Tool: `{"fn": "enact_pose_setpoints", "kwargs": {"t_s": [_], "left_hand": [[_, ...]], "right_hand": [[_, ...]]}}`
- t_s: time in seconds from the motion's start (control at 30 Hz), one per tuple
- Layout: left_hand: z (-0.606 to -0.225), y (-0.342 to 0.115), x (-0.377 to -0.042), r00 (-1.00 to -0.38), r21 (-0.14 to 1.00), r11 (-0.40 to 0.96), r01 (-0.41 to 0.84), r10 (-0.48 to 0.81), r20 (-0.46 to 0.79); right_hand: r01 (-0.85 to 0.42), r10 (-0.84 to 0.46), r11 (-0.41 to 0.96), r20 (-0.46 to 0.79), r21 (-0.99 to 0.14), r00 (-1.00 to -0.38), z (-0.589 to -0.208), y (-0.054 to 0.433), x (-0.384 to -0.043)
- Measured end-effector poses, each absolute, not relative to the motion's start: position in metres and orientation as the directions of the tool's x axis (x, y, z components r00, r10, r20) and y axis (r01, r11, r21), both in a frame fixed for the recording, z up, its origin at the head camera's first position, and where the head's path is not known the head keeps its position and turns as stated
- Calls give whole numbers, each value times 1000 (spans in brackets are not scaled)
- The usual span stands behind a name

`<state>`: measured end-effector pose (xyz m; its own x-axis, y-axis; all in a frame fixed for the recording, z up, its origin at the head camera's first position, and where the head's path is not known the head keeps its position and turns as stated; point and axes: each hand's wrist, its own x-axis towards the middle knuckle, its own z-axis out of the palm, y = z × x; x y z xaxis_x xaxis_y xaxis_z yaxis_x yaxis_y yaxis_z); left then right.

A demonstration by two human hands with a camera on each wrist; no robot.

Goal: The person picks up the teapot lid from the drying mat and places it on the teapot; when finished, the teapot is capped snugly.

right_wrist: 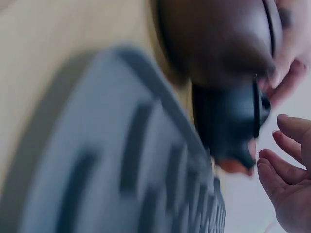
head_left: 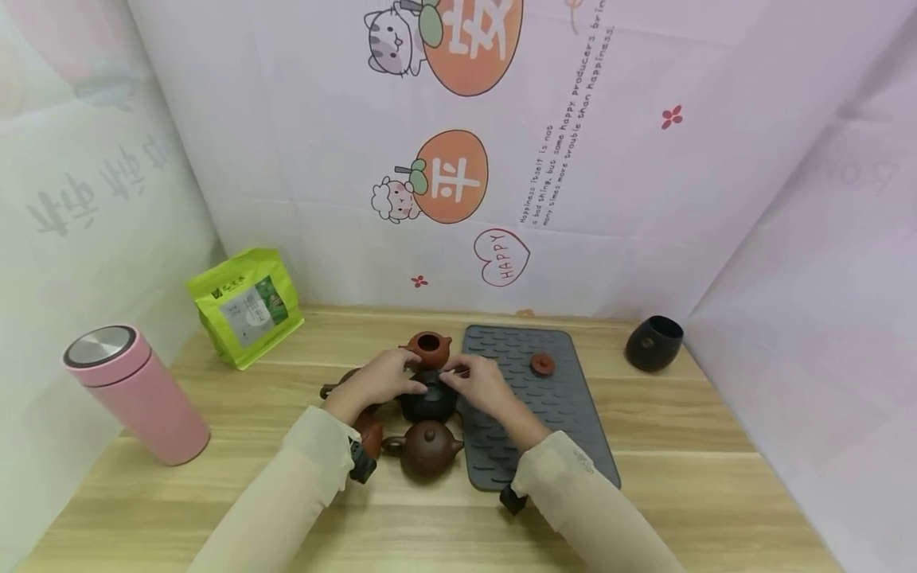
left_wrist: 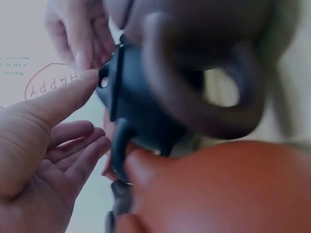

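Observation:
A black teapot (head_left: 428, 407) with its lid on stands among several other teapots. My left hand (head_left: 383, 378) reaches over it from the left. In the left wrist view its straight thumb (left_wrist: 73, 94) touches the lid's knob, with the other fingers loosely spread. From the right, my right hand (head_left: 478, 386) hovers close to the lid, fingers apart; contact is hard to make out. A dark brown teapot (head_left: 427, 454) sits nearer me, and a lidless orange-brown teapot (head_left: 430, 350) lies behind. My left arm partly covers a reddish teapot (head_left: 371, 434) and another dark one (head_left: 349, 377).
Right of the teapots lies a grey ridged mat (head_left: 566, 410) bearing a small reddish lid (head_left: 542, 364). A black cup (head_left: 653, 344) stands at the far right. On the left are a pink thermos (head_left: 146, 398) and a green bag (head_left: 247, 306). White printed cloth (head_left: 609, 263) encloses the table.

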<state>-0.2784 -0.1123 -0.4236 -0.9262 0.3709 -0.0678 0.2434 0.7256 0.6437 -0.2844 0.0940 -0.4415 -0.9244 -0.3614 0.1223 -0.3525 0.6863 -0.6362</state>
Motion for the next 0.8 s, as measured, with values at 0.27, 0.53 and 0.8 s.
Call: {"fn": "enact_pose_setpoints", "kwargs": {"t_s": [0.27,0.53,0.8], "left_hand": [[-417,-113,-295,-939,650,708,278,344,27],[-421,-107,-314,-959,701,674,232,279,50],[-434,-107,-325,-970,735,653,182,241,26]], "right_hand": [[-256,-175,744,190,-617,-966,-449,151,-305],[-106,18,777,191,-620,-981,-457,200,-324],[12,86,771,86,-637,-993,-458,219,-328]]}}
